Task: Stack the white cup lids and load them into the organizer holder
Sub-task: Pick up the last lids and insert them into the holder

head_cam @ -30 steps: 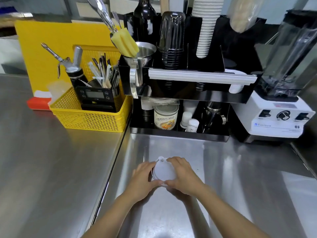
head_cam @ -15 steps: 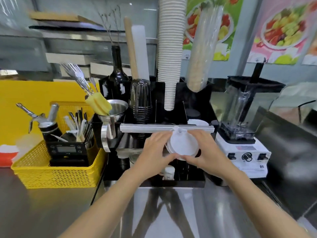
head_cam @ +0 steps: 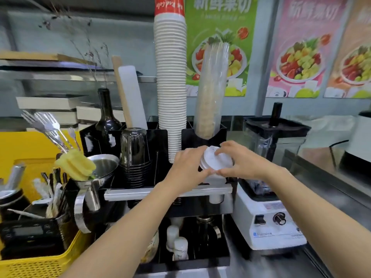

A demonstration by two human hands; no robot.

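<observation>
A small stack of white cup lids (head_cam: 214,162) is held between both hands above the right end of the black organizer holder (head_cam: 164,205). My left hand (head_cam: 187,167) grips the stack's left edge and my right hand (head_cam: 239,162) pinches its right edge and top. The stack sits just over a front compartment of the holder, where more white lids (head_cam: 215,179) show beneath it. The compartment's inside is hidden by my hands.
The holder carries a tall stack of white paper cups (head_cam: 171,83), a sleeve of clear cups (head_cam: 212,91), black cups (head_cam: 135,153) and a dark bottle (head_cam: 106,115). A blender (head_cam: 269,177) stands right of it, a yellow basket (head_cam: 40,263) with utensils left.
Both hands lifted the lid stack from the steel counter up and to the right, to the holder's right front compartment. The camera view tilted upward.
</observation>
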